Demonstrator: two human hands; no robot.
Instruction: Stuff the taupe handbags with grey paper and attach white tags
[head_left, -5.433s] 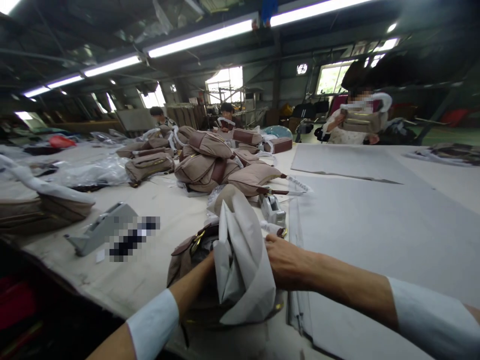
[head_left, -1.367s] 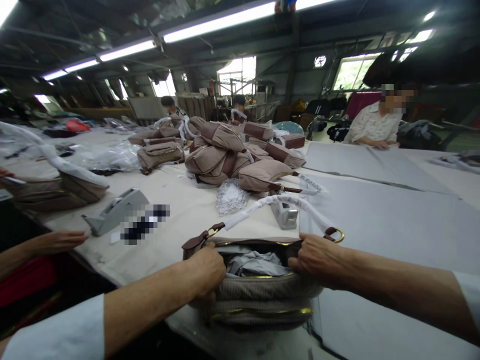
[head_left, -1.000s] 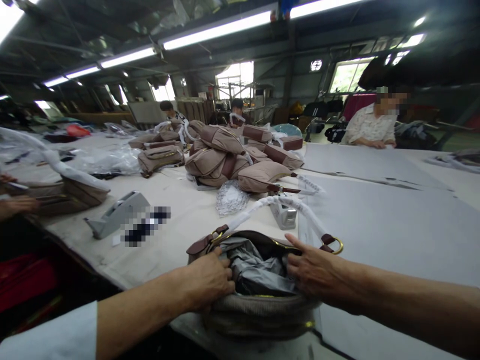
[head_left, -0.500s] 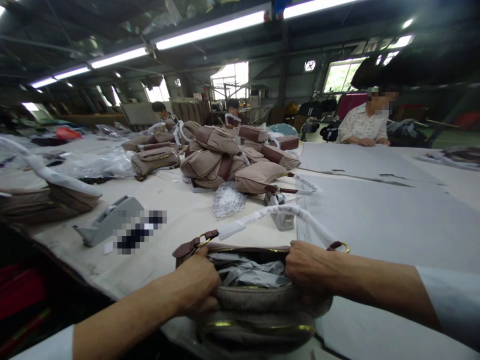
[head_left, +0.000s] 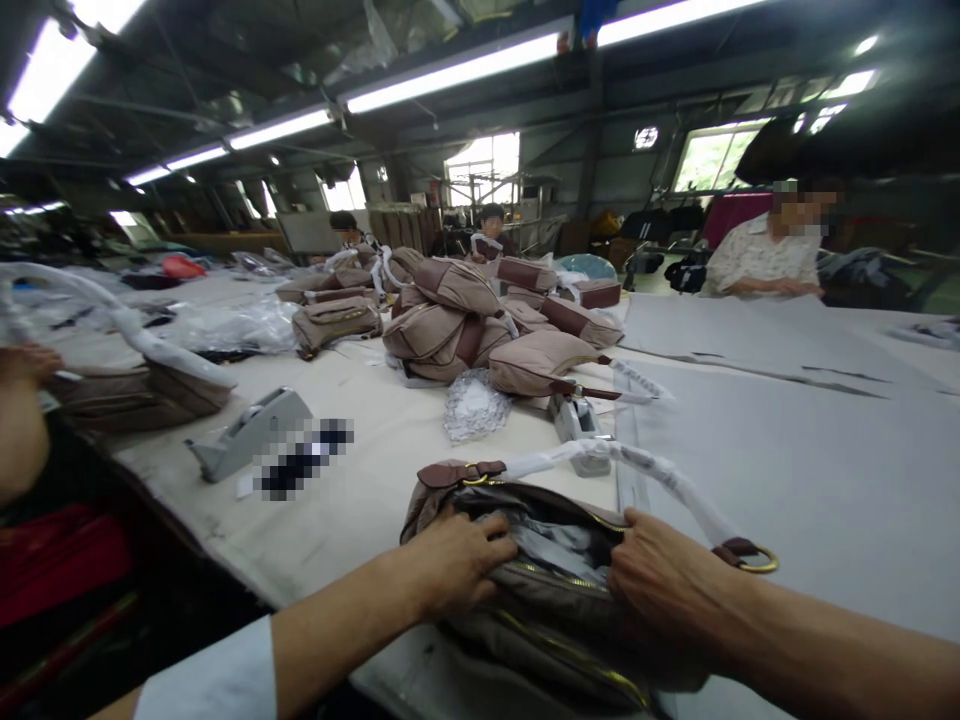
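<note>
The grey paper (head_left: 564,540) now lies inside the handbag (head_left: 540,612).

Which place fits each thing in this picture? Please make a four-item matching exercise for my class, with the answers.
Things:
1. bag
2. paper
3. bag pile
4. grey sheet

Places:
a. far middle of the table
b. inside the bag
c. spread over the table's right side
d. held by the left hand and right hand

Pairs: 1-d; 2-b; 3-a; 4-c
</note>
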